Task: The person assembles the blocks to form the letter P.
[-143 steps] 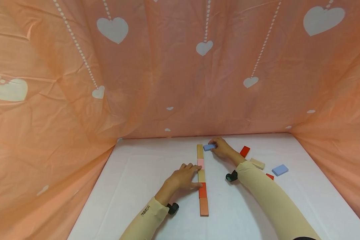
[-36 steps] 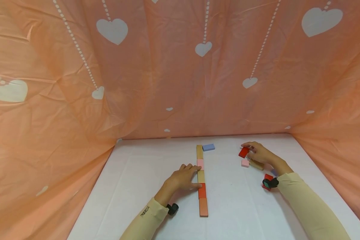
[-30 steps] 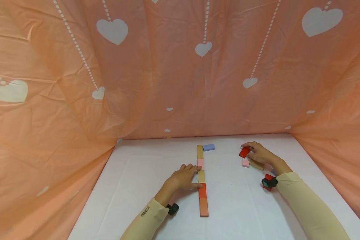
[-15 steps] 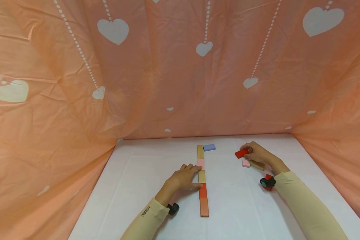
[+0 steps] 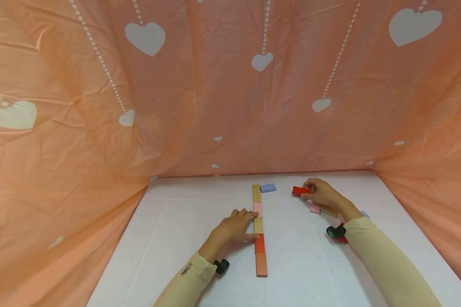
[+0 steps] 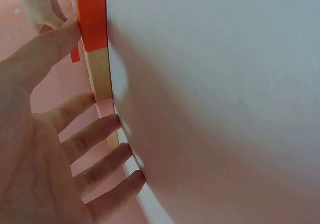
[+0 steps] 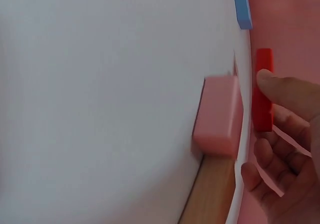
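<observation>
Flat wooden blocks form a straight row end to end in the head view: a tan block at the far end, a pink block, another tan block, a red block and an orange-brown block nearest. A blue block lies crosswise by the row's far end. My left hand is spread along the row's left side, thumb at its red block and index finger at the pink. Between thumb and fingers, my right hand pinches a separate red block, which looks lifted off the table.
Under and beside my right arm lie a small pink block, a long tan block, a partly covered red block and a mostly hidden blue block. An orange cloth with white hearts borders the white table.
My right hand has left the blue block beside the row's far end, gone right, and picked up a red block. It now carries that block leftward, turned crosswise. My left hand has stayed put.
</observation>
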`<action>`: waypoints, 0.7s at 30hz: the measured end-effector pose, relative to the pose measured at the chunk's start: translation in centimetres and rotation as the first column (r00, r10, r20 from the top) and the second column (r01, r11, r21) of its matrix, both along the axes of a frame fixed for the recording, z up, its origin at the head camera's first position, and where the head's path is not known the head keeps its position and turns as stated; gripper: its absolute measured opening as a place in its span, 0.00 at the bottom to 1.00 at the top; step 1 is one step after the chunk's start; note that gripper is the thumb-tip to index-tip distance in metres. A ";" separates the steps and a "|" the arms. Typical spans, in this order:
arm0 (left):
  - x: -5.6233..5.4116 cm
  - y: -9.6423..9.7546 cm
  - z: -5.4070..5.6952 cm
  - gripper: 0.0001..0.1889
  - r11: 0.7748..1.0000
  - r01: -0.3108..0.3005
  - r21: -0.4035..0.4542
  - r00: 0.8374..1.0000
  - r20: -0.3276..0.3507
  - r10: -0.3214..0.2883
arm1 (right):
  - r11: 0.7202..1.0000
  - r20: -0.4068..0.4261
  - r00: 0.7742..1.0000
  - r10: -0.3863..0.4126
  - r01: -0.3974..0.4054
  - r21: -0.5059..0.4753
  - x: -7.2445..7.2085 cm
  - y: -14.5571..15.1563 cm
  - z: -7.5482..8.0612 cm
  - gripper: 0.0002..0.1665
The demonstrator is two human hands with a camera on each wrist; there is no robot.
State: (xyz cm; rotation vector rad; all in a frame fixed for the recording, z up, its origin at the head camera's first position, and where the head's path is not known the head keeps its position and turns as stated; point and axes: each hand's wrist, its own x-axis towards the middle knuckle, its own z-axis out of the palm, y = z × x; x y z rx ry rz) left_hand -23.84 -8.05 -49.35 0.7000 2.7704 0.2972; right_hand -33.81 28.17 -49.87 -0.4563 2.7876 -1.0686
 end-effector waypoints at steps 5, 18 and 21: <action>0.0 0.0 0.1 0.43 1.000 0.003 -0.004 1.000 -0.003 -0.003 | 0.990 0.133 0.989 -0.063 0.079 -0.117 0.0 -1.2 0.0 0.21; 0.0 0.0 0.1 0.43 1.000 -0.009 0.011 1.000 0.006 0.009 | 0.992 0.020 0.995 -0.096 0.097 -0.081 -1.1 -3.3 -0.8 0.19; 0.0 0.1 0.0 0.43 1.000 -0.007 0.008 1.000 -0.001 0.007 | 0.994 0.000 0.996 -0.093 0.093 -0.063 -1.2 -3.6 -0.8 0.20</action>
